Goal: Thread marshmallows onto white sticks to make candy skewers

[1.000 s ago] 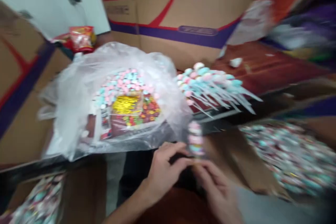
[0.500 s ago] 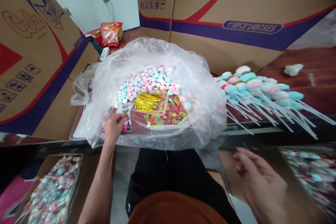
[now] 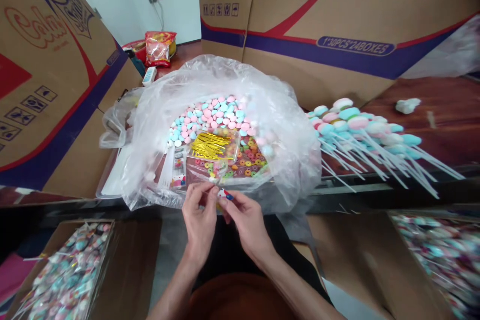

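Note:
My left hand (image 3: 200, 215) and my right hand (image 3: 249, 220) meet above my lap at the near table edge. Between their fingertips they pinch a small printed plastic bag (image 3: 225, 193), white with blue and red; most of it is hidden by the fingers. Just beyond lies a stack of similar printed bags (image 3: 179, 167) beside white sticks (image 3: 166, 172). Gold twist ties (image 3: 210, 145) fill a clear tray (image 3: 237, 147). Pink, blue and white candies (image 3: 213, 114) lie behind it, and colourful ring-shaped pieces (image 3: 250, 158) to its right, inside a spread clear plastic sheet (image 3: 285, 160).
Candy lollipops (image 3: 360, 127) with white sticks are piled on the table to the right. Boxes of wrapped candy stand low at left (image 3: 71, 270) and right (image 3: 438, 255). Large cartons (image 3: 300, 55) wall off the back. A red snack bag (image 3: 159, 49) sits at the back left.
My left hand has left the bag stack and moved right. My right hand has come in from the lower right, and both now pinch a small printed bag together.

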A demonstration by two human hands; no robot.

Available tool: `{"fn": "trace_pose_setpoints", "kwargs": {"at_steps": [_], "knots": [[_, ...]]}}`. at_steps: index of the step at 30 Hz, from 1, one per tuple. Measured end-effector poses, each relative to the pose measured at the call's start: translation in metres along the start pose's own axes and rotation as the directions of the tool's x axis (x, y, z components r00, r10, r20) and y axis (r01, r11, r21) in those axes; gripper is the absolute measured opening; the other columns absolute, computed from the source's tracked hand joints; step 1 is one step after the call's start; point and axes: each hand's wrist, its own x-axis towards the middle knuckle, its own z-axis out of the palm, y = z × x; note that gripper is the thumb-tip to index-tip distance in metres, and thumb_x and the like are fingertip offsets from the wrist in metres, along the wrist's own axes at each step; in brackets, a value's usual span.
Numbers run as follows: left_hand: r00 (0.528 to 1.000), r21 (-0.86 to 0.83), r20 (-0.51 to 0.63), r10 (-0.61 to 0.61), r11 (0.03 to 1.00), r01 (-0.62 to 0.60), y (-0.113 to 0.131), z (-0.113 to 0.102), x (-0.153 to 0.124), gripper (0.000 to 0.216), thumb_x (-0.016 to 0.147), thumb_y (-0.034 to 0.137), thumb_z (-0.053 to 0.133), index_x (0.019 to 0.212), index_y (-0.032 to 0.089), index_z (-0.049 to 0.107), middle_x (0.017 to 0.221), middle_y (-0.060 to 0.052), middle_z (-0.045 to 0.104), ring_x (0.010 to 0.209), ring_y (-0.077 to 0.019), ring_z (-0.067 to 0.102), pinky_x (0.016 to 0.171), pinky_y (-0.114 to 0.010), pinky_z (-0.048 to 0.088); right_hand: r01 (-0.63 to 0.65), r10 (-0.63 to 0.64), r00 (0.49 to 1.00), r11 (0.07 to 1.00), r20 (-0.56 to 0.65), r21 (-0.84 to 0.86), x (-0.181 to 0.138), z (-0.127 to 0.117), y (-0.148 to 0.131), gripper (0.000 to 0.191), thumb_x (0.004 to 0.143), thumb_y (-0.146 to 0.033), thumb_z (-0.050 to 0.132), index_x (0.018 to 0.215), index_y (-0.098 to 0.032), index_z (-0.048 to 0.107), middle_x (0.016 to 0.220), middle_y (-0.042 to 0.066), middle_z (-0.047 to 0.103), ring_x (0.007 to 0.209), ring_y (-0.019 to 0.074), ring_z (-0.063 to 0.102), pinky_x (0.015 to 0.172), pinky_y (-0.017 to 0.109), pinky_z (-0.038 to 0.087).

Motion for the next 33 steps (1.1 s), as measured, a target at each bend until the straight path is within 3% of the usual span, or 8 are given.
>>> {"fn": "trace_pose_setpoints", "kwargs": {"at_steps": [2,4,8,12,17,26,29,33], "knots": [[0.984,-0.179,-0.060,-0.168,0.972,0.155,0.001,0.008,-0.013,0.025,0.083,0.041,0.072,0.094,0.019,0.066,0.085,-0.001,0.062,0.070,-0.0109,0.059,0.064,-0.022,0.049,0.031,-0.029,0.998,0.999,-0.060,0.043,0.005,0.002,-0.002,0.026,0.074,-0.041,0.076,0.070,-0.017,0.067,0.057,-0.004,0.051,0.052,0.0088,0.041,0.047,0.021,0.034],[0.909,-0.412,0.082,-0.409,0.817,0.404,0.002,0.012,-0.019,0.036,0.079,0.050,0.074,0.090,0.018,0.064,0.077,0.002,0.058,0.058,-0.0074,0.050,0.053,-0.020,0.043,0.052,-0.050,0.996,0.998,-0.068,0.025,0.006,-0.004,-0.008,0.025,0.075,-0.038,0.076,0.067,-0.017,0.065,0.057,-0.004,0.052,0.053,0.0091,0.041,0.048,0.022,0.034],[0.611,-0.547,0.509,-0.606,0.320,0.773,0.004,0.016,-0.019,0.044,0.065,0.053,0.084,0.084,0.015,0.070,0.077,-0.001,0.064,0.059,-0.0081,0.054,0.050,-0.019,0.043,0.086,-0.087,0.996,0.987,0.001,-0.136,-0.001,-0.022,-0.023,0.020,0.082,-0.033,0.067,0.070,-0.017,0.064,0.062,-0.002,0.058,0.058,0.0120,0.048,0.056,0.024,0.040],[0.664,-0.650,0.311,-0.680,0.358,0.671,0.005,0.026,-0.014,0.039,0.044,0.028,0.097,0.071,0.016,0.071,0.076,0.001,0.068,0.061,-0.0071,0.056,0.055,-0.017,0.048,0.164,-0.172,0.985,0.941,-0.001,-0.295,-0.005,-0.035,-0.031,0.027,0.086,-0.033,0.061,0.066,-0.017,0.056,0.061,-0.004,0.048,0.061,0.0106,0.041,0.057,0.023,0.035],[0.745,-0.593,0.254,-0.617,0.509,0.624,0.017,0.037,-0.014,0.041,0.046,0.041,0.095,0.062,0.015,0.069,0.061,0.003,0.059,0.055,-0.0065,0.049,0.049,-0.017,0.046,0.205,-0.233,0.972,0.905,-0.032,-0.372,-0.005,-0.047,-0.036,0.041,0.095,-0.042,0.050,0.061,-0.020,0.039,0.060,-0.005,0.039,0.060,0.0098,0.036,0.056,0.024,0.030],[0.689,-0.654,0.253,-0.679,0.405,0.639,0.024,0.040,0.007,0.043,0.039,0.029,0.097,0.064,0.016,0.064,0.068,0.004,0.062,0.052,-0.0064,0.047,0.042,-0.019,0.042,0.360,-0.441,0.897,0.671,0.042,-0.648,-0.002,-0.078,-0.073,0.041,0.099,-0.032,0.043,0.060,-0.019,0.043,0.060,-0.004,0.045,0.058,0.0098,0.044,0.058,0.023,0.032],[0.712,-0.685,0.233,-0.663,0.408,0.604,0.023,0.042,0.013,0.040,0.049,0.034,0.095,0.071,0.016,0.066,0.067,0.004,0.061,0.054,-0.0056,0.048,0.045,-0.017,0.043,0.340,-0.629,0.776,0.468,-0.038,-0.816,0.010,-0.106,-0.103,0.040,0.099,-0.031,0.041,0.064,-0.019,0.053,0.060,-0.002,0.051,0.058,0.0116,0.047,0.059,0.024,0.034],[0.699,-0.677,0.277,-0.659,0.382,0.629,0.021,0.042,0.016,0.040,0.056,0.038,0.092,0.078,0.015,0.068,0.066,0.004,0.062,0.053,-0.0057,0.052,0.046,-0.017,0.043,-0.098,-0.825,0.541,0.130,-0.162,-0.987,0.043,-0.158,-0.147,0.022,0.091,-0.034,0.055,0.082,-0.017,0.066,0.078,0.007,0.063,0.069,0.0175,0.052,0.065,0.028,0.034]]}}
